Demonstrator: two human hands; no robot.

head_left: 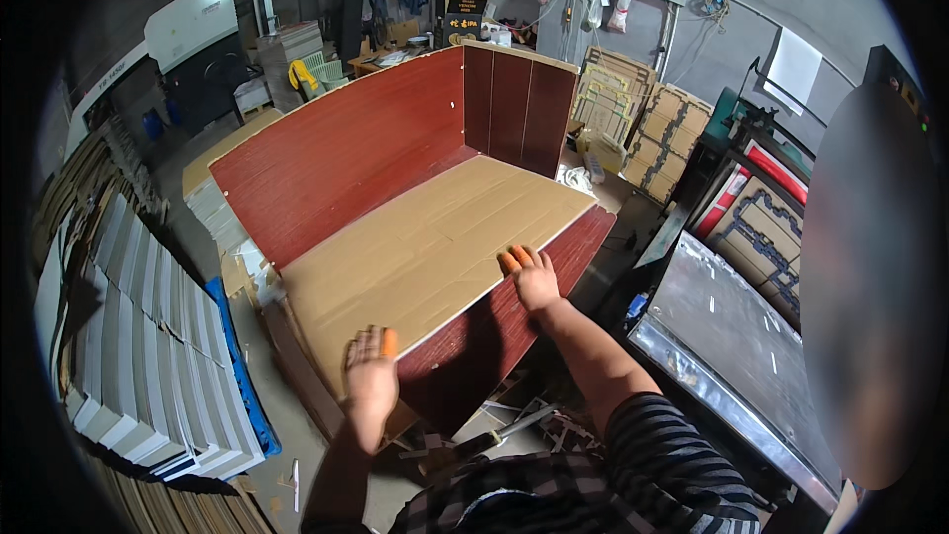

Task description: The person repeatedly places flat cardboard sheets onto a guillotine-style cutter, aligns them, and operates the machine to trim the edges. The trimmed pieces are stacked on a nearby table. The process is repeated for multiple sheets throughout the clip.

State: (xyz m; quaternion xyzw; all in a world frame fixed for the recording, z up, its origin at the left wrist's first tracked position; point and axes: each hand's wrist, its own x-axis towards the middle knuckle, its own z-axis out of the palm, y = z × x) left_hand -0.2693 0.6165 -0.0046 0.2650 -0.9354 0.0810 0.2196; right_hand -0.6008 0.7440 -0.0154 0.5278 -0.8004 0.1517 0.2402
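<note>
A large flat sheet of brown cardboard lies on a dark red wooden worktop, between upright red boards. At its near left corner my left hand rests with fingers stretched out on the sheet; an orange cover shows on one digit. My right hand lies on the near edge, further right, fingers extended over the cardboard, with orange covers on two digits. Neither hand is wrapped round anything. A strip of the red worktop shows between the sheet and my body. Whether other sheets lie beneath cannot be made out.
A tall red board walls the far left side, and a darker panel stands at the back. Stacked white-grey sheets sit on a blue pallet at left. To the right is a metal-topped machine; cutting dies lean behind.
</note>
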